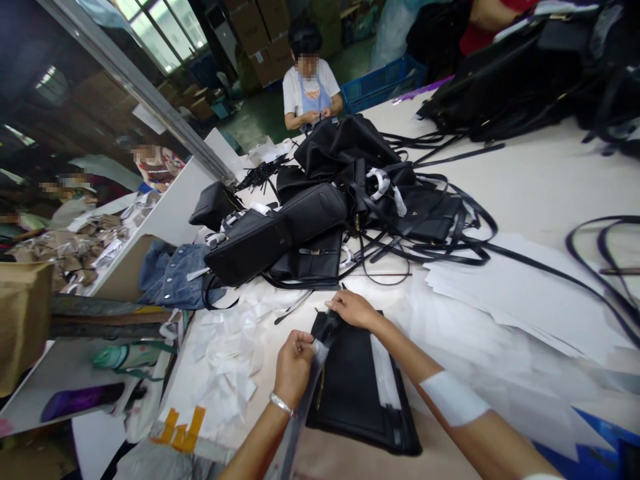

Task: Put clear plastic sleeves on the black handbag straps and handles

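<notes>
A flat black bag (pixel 357 393) lies on the table in front of me. My left hand (pixel 294 365) is closed, pinching a strip of clear plastic wrap (pixel 305 400) that runs down toward me along the bag's left edge. My right hand (pixel 350 308) rests on the bag's far corner, fingers curled on the wrapped end there. A white paper strip (pixel 384 373) lies along the bag. A white patch sits on my right forearm.
A heap of black bags (pixel 320 220) and loose straps (pixel 450 240) fills the table's middle. White paper sheets (pixel 515 300) spread right, paper scraps (pixel 230 360) left. A person in a white shirt (pixel 310 87) works at the far end. Blue jeans (pixel 173 277) lie left.
</notes>
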Action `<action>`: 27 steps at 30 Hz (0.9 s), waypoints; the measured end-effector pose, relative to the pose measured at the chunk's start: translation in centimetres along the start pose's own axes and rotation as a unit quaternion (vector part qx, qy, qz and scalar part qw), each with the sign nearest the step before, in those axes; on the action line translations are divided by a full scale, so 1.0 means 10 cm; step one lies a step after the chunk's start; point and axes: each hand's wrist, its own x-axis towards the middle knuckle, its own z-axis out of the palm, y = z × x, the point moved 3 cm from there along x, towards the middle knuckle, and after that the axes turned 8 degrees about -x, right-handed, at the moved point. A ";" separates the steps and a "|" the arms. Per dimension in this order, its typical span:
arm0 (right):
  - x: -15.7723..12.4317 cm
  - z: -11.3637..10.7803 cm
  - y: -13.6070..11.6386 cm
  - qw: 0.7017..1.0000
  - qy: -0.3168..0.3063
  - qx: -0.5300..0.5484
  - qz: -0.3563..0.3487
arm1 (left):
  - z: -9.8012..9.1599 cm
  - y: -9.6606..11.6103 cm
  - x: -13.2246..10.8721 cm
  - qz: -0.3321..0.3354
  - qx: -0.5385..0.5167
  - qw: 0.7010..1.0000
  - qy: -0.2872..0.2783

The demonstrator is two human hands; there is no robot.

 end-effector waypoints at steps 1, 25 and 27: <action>-0.02 0.01 0.02 1.000 0.012 0.008 -0.003 | 0.00 -0.01 0.01 0.000 0.001 1.000 0.001; -0.12 0.11 -0.17 0.971 -0.072 -0.001 -0.229 | 0.11 -0.06 0.20 0.011 0.039 0.999 0.001; -0.08 0.07 -0.12 0.989 -0.008 -0.048 -0.141 | 0.12 -0.08 0.23 0.017 0.051 0.999 0.004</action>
